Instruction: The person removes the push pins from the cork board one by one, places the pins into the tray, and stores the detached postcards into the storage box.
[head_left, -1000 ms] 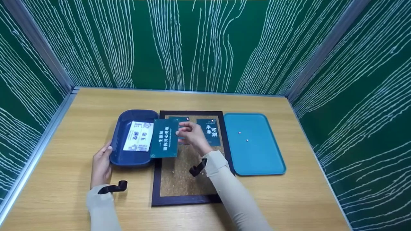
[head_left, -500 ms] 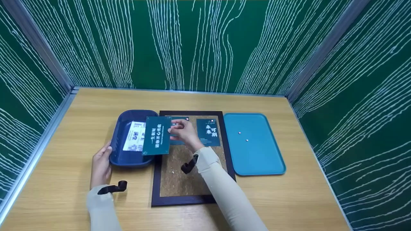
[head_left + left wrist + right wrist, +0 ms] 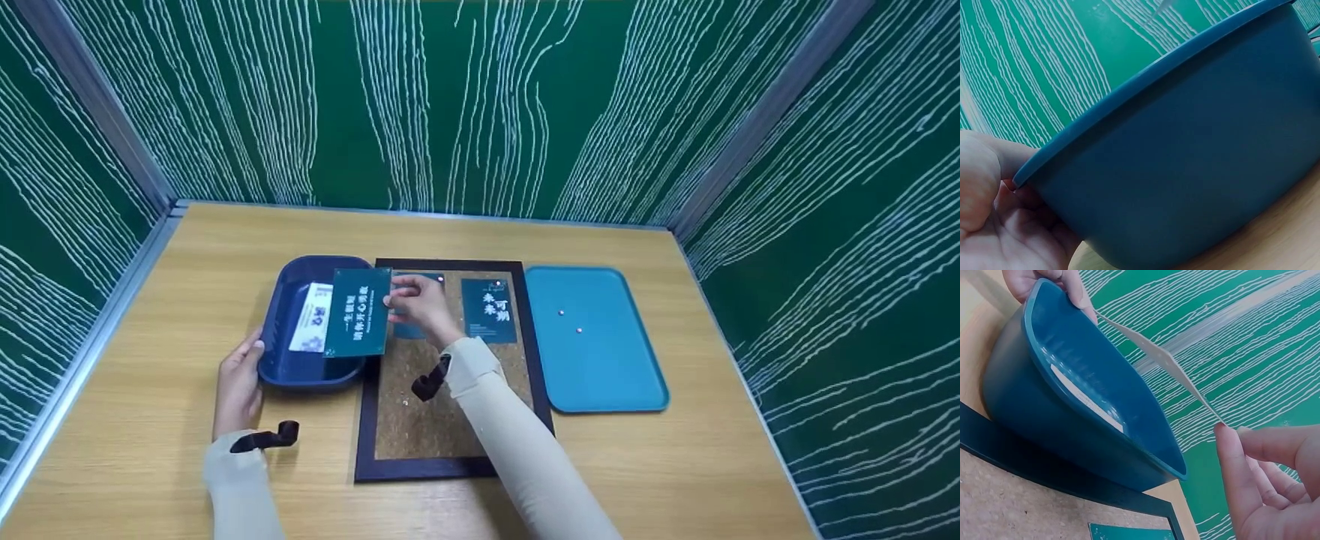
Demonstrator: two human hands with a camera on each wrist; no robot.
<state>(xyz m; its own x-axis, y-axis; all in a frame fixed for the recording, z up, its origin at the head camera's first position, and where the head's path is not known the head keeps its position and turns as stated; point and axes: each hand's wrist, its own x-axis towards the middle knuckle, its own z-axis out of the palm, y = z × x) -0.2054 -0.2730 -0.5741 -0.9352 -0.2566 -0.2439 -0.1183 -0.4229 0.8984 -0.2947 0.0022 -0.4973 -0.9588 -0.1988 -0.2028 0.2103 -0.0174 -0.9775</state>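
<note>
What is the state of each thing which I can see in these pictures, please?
Held card: in the air, pinched by the right hand
Basin: upright, gripped by the left hand
White card: inside the basin, partly hidden in the head view
Board: lying flat
Left card: pinned on the board, partly hidden
Right card: pinned on the board
Tray: lying flat
Pins: two, apart on the tray

Up on the head, one camera looks forward and down across the bench. The left wrist camera faces, very close, the blue bin's outer wall; the right's, farther back, shares that bin toward ten o'clock.
</note>
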